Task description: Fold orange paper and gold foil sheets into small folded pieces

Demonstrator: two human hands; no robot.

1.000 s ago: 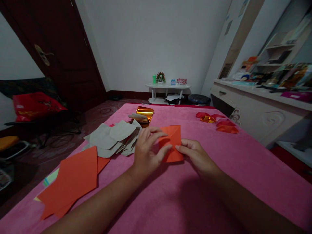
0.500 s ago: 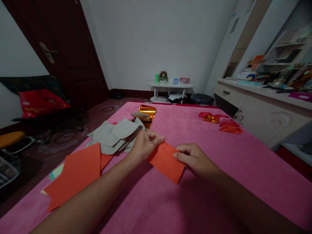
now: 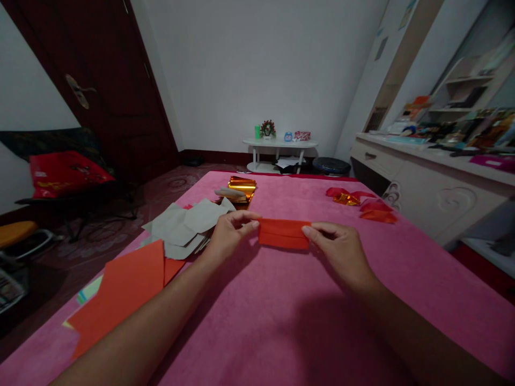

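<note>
A folded piece of orange paper is held level above the pink cloth, with a crease line running along it. My left hand pinches its left end between thumb and fingers. At the right end, my right hand grips the paper the same way. Just beyond my left forearm lies a loose stack of grey paper pieces. Larger orange sheets lie at the left edge of the table, partly covered by my left arm.
A gold foil roll lies at the far middle of the pink-covered table. Folded red and orange pieces and a gold folded piece lie at the far right. A white dresser stands to the right.
The orange paper has turned from a slant to level and now shows as a narrower strip. My right hand has moved up and right; my left hand has shifted slightly left.
</note>
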